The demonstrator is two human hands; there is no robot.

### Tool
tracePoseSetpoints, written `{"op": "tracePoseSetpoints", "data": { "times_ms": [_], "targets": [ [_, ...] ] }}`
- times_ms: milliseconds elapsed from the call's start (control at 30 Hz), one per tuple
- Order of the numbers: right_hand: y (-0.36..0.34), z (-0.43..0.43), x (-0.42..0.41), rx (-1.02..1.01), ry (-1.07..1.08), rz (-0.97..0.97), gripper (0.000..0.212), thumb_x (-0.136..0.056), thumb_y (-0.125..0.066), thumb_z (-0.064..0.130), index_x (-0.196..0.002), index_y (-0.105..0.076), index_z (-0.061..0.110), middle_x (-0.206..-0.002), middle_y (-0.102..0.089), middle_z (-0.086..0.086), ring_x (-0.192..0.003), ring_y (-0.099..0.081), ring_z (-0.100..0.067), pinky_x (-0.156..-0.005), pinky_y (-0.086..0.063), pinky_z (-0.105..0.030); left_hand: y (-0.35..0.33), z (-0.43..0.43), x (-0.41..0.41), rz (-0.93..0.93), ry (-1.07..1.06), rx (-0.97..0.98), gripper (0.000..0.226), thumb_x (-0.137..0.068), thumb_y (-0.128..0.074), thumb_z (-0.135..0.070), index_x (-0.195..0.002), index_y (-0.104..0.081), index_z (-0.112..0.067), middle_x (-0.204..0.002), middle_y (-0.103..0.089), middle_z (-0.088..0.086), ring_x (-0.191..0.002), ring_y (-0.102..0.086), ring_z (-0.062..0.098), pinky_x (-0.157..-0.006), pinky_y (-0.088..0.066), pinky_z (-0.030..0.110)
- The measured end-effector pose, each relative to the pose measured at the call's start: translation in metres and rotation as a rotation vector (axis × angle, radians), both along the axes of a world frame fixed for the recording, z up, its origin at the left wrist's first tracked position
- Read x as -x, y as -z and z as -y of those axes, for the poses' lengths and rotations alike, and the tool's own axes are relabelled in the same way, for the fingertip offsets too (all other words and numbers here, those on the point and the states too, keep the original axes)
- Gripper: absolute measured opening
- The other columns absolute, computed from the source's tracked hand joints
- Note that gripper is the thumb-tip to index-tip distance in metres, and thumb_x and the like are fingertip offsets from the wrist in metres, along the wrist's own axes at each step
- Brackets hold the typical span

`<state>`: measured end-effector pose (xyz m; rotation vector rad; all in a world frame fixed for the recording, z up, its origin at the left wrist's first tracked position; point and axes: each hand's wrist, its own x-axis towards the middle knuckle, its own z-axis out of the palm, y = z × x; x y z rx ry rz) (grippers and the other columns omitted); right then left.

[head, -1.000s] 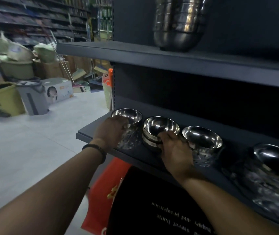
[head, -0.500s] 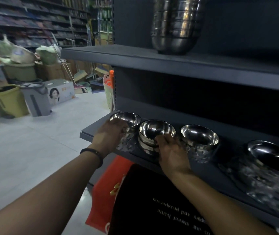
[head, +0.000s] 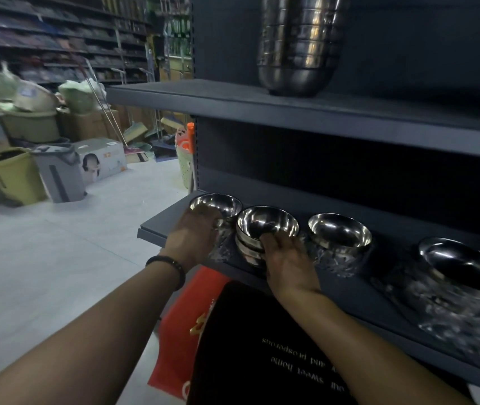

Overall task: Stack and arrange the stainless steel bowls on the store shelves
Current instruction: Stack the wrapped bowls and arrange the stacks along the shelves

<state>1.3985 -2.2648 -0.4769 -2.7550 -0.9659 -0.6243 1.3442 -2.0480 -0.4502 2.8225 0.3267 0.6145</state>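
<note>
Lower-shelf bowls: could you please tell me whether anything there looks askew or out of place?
Nothing is tipped or spilled. One small oddity: the middle stack, held by the right hand, looks bare, while the left bowl and third bowl sit in crinkled clear wrap.

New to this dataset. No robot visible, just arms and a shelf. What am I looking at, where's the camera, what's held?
There is no machine: a person works with bare hands, and one wide-angle camera worn on their head looks forward and down, so you see their own arms. The left hand grips the left bowl, which sits in crinkled plastic wrap; the right hand holds the middle stack of steel bowls, a finger over its rim. Both stand on the lower shelf, along with a third bowl and a larger bowl further right. A tall stack stands on the upper shelf.
</note>
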Motion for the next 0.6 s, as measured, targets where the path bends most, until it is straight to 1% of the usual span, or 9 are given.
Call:
{"op": "tracePoseSetpoints", "data": {
  "times_ms": [67, 133, 200, 267, 367, 433, 500, 533, 600],
  "targets": [
    [-0.004, 0.005, 0.0, -0.01, -0.047, -0.068, 0.052, -0.093, -0.071, 0.01, -0.142, -0.058, 0.025, -0.139, -0.059, -0.008, -0.121, -0.063, -0.036, -0.09, -0.058, -0.045, 0.001, 0.006, 0.005, 0.046, -0.028, -0.006, 0.048, -0.092, -0.07, -0.021, -0.138, -0.059, -0.025, -0.14, -0.056, 0.005, -0.125, -0.054, 0.033, -0.095, -0.057, 0.048],
    [-0.009, 0.016, 0.0, -0.036, -0.075, -0.116, 0.06, -0.1, -0.063, 0.016, -0.154, -0.045, 0.035, -0.153, -0.044, -0.003, -0.124, -0.062, -0.034, -0.093, -0.059, -0.046, 0.001, 0.015, 0.008, 0.125, -0.06, -0.002, 0.057, -0.084, -0.075, -0.024, -0.139, -0.057, -0.026, -0.141, -0.055, 0.007, -0.125, -0.051, 0.039, -0.095, -0.056, 0.055],
    [-0.014, 0.03, 0.0, -0.068, -0.064, -0.08, 0.065, -0.098, -0.067, 0.021, -0.156, -0.042, 0.035, -0.155, -0.039, -0.003, -0.114, -0.067, -0.034, -0.085, -0.062, -0.047, 0.001, 0.035, 0.013, 0.194, -0.085, 0.018, 0.058, -0.083, -0.074, -0.025, -0.137, -0.055, -0.032, -0.14, -0.055, 0.007, -0.128, -0.049, 0.041, -0.1, -0.053, 0.057],
    [-0.021, 0.048, -0.001, -0.104, -0.025, -0.07, 0.058, -0.098, -0.067, 0.028, -0.152, -0.046, 0.031, -0.15, -0.041, -0.003, -0.107, -0.069, -0.035, -0.079, -0.062, -0.046, 0.002, 0.063, 0.019, 0.266, -0.049, 0.056, 0.06, -0.082, -0.074, -0.023, -0.139, -0.057, -0.034, -0.141, -0.054, 0.007, -0.133, -0.044, 0.042, -0.106, -0.05, 0.056],
    [-0.024, 0.08, -0.008, -0.09, 0.085, -0.056, 0.051, -0.102, -0.061, 0.028, -0.151, -0.045, 0.028, -0.152, -0.038, -0.001, -0.109, -0.068, -0.035, -0.076, -0.058, -0.044, 0.011, 0.102, 0.024, 0.295, 0.028, 0.12, 0.064, -0.087, -0.074, -0.029, -0.147, -0.053, -0.036, -0.154, -0.044, 0.009, -0.147, -0.032, 0.042, -0.11, -0.05, 0.058],
    [-0.018, 0.102, -0.014, -0.038, 0.138, -0.032, 0.062, -0.099, -0.065, 0.025, -0.156, -0.04, 0.029, -0.155, -0.037, -0.002, -0.111, -0.068, -0.034, -0.069, -0.057, -0.04, 0.026, 0.121, 0.023, 0.297, 0.049, 0.101, 0.063, -0.091, -0.071, -0.034, -0.15, -0.05, -0.042, -0.167, -0.032, 0.005, -0.155, -0.023, 0.041, -0.112, -0.048, 0.061],
    [-0.008, 0.117, -0.019, 0.065, 0.175, -0.004, 0.077, -0.094, -0.072, 0.023, -0.161, -0.035, 0.032, -0.159, -0.035, -0.005, -0.111, -0.069, -0.032, -0.063, -0.057, -0.037, 0.045, 0.134, 0.02, 0.314, 0.066, 0.095, 0.068, -0.094, -0.07, -0.036, -0.156, -0.044, -0.048, -0.176, -0.015, 0.001, -0.159, -0.016, 0.04, -0.121, -0.036, 0.063],
    [-0.003, 0.123, -0.021, 0.112, 0.192, 0.008, 0.081, -0.093, -0.072, 0.024, -0.163, -0.031, 0.034, -0.161, -0.034, -0.006, -0.111, -0.068, -0.032, -0.062, -0.058, -0.037, 0.052, 0.138, 0.019, 0.32, 0.07, 0.101, 0.072, -0.095, -0.07, -0.037, -0.158, -0.04, -0.051, -0.178, -0.008, 0.0, -0.161, -0.011, 0.04, -0.126, -0.03, 0.062],
    [0.005, 0.131, -0.03, 0.153, 0.226, 0.028, 0.082, -0.097, -0.068, 0.025, -0.166, -0.024, 0.033, -0.166, -0.03, -0.007, -0.118, -0.066, -0.033, -0.068, -0.061, -0.041, 0.064, 0.142, 0.014, 0.325, 0.065, 0.099, 0.076, -0.096, -0.07, -0.038, -0.16, -0.033, -0.053, -0.179, 0.001, -0.001, -0.162, -0.005, 0.04, -0.129, -0.024, 0.06]
  ]
}}
